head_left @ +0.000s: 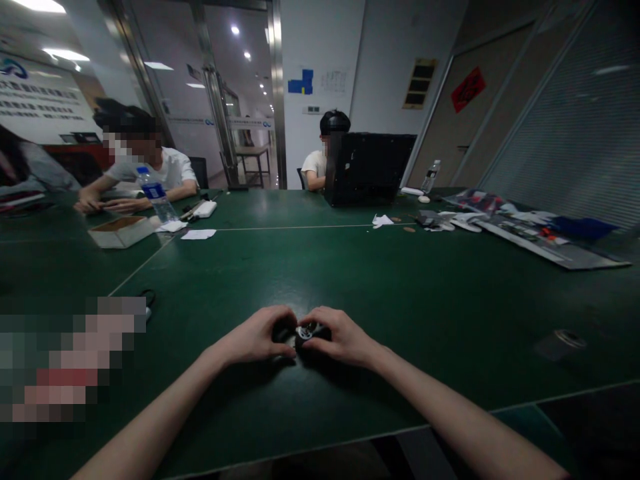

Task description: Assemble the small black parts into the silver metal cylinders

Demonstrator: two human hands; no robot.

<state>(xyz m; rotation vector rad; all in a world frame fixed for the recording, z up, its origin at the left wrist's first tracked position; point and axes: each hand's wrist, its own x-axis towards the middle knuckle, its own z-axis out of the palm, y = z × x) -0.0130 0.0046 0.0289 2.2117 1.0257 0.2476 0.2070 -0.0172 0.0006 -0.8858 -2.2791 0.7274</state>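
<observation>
Low over the green table, near its front edge, my hands meet around a small black round object (305, 335) with a silvery, spoked-looking face, like a small wheel. My right hand (343, 339) grips it from the right, thumb below and fingers above. From the left, my left hand (257, 337) curves in, with its fingertips and thumb at the object's left side. A dark area fills the hollow of the left hand; shadow or a dark part, I cannot make out which. Fingers cover much of the object.
On the green table (240, 267), a small grey cylinder (563, 343) lies to the right. Farther off are an open box (123, 232), a water bottle (156, 197), a black case (370, 168) and a cluttered board (545, 237). Other people sit across and at left.
</observation>
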